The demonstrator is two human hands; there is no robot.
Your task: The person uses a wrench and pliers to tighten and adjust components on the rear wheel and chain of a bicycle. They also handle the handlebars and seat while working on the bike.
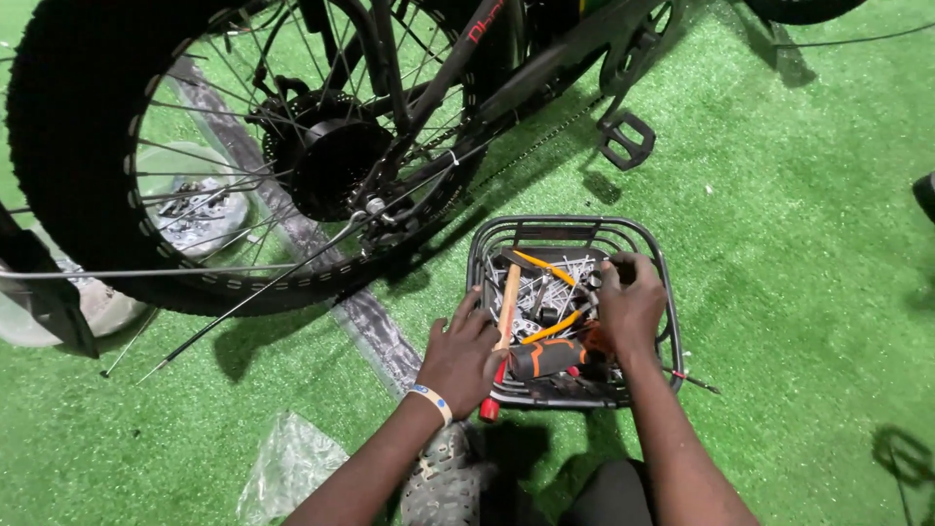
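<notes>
On the green turf, far left, the fat-tyred rear wheel (195, 156) stands upright. Near it, the left hand (466, 356) rests on the wire basket's (672, 321) left rim, fingers spread loosely over a wooden-handled hammer (507, 302), seemingly steadying it. To the right, the right hand (631, 307) digs among loose tools, fingers curled; what they pinch is hidden.
</notes>
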